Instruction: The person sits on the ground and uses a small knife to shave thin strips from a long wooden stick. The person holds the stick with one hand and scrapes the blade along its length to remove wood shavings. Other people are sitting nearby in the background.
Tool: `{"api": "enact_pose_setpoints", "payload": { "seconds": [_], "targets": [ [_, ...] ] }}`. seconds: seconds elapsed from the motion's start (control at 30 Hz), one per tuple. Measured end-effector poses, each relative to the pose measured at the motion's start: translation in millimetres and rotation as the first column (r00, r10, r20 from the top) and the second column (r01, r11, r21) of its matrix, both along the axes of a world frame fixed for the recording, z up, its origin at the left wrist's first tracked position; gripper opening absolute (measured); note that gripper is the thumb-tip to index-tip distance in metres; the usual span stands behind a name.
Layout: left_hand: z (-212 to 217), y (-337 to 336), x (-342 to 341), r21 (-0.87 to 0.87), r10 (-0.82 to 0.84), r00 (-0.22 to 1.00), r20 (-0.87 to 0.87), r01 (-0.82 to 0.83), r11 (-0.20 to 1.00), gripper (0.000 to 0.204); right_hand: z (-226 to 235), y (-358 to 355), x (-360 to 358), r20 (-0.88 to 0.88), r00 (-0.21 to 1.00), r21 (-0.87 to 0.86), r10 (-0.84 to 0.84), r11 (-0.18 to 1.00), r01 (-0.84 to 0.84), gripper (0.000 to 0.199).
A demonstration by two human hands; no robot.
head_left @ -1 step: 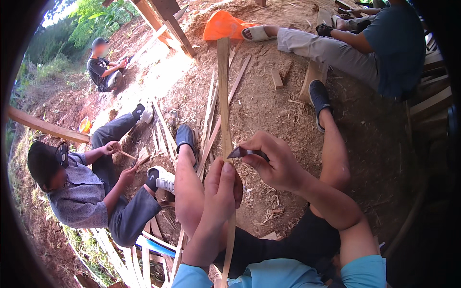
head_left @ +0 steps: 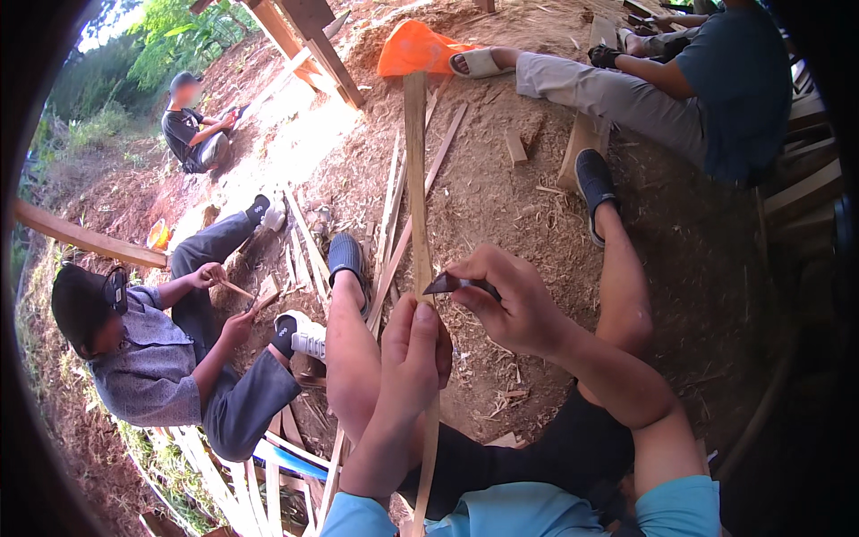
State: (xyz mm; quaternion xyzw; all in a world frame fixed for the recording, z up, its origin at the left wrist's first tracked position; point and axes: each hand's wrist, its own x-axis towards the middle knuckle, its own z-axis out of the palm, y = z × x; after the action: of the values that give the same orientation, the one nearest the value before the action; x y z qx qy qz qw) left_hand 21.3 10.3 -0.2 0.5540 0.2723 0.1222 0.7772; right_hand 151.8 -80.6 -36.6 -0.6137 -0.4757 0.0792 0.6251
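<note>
Nothing has visibly shifted since the earlier frame; both hands and the work look the same. From where I stand: left hand (head_left: 413,353) clamped on a long, pale wooden strip (head_left: 417,179), thumb and fingers pinching it about mid-length. Strip stands up in front of the person, far end near the orange cloth (head_left: 420,49), near end running down over the lap to the blue shirt (head_left: 510,510). Right hand (head_left: 514,304) closed around a dark pointed blade (head_left: 440,284), tip at the strip's right edge, just above the left thumb; can't tell if it bites. Handling, my guess: strip light, springy along its length, dry rather than slippery, likely to split or snap where thin. Best hold: flat faces, close below the blade but clear of its edge; blade by its back or blunt end. Loose strips (head_left: 394,215) lie on the dirt ground beyond.
</note>
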Motion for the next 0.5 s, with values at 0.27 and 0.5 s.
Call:
{"api": "enact_pose_setpoints", "payload": {
  "seconds": [0.27, 0.5],
  "targets": [
    [9.1, -12.0, -3.5, -0.09, -0.121, 0.992, -0.031, 0.118, 0.989, 0.02, -7.2, 5.6, -1.1, -0.152, 0.951, -0.005, -0.27, 0.962, 0.273, 0.016],
    [1.3, 5.5, -5.9, -0.128, -0.043, 0.999, 0.017, 0.044, 0.991, 0.02, 6.0, -9.6, 23.7, -0.126, 0.985, 0.129, -0.116, 0.983, 0.133, 0.017]
  ]
}}
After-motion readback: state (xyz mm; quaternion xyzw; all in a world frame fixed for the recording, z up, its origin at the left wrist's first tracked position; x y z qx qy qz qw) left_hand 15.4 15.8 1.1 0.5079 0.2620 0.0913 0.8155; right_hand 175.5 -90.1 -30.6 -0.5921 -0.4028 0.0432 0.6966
